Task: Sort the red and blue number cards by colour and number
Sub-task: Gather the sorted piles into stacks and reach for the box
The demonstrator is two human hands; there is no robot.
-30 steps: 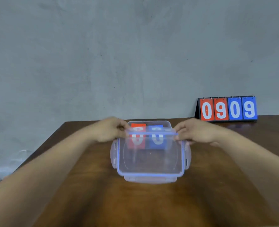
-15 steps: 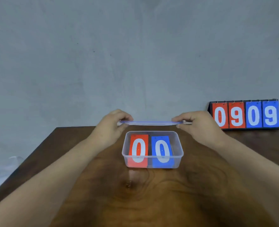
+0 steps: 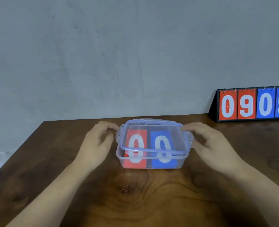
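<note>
**Hands flank lidded card box**

Fingers [image 3: 108,128] of our left hand [image 3: 96,145] curl loosely beside the left side of the clear box [image 3: 152,163], spread and gripping nothing; whether the tips touch the side latch we cannot tell, since that hand is blurred. Our right hand [image 3: 212,145] mirrors it on the other side, fingers apart and bent, just beside the right latch, with nothing held.

Between our hands sits the lid [image 3: 153,138], clear with a blue rim, resting on the box with its latches sticking out to the sides. Its near edge seems to lie slightly askew on the box rim.

Inside, we read two cards side by side: a red card [image 3: 136,145] on the left showing a white "0", and a blue card [image 3: 162,145] on the right, also "0". Both digits read upright towards us; each card's long axis runs away from us, leaning back. The box's long axis runs left to right, in the middle of the wooden table [image 3: 143,202].

Well apart, at the table's far right corner, a black flip scoreboard [image 3: 253,104] stands against the grey wall [image 3: 135,54], reading "0 9" in red and "0 9" in blue; its last digit is cut by the frame edge.
</note>
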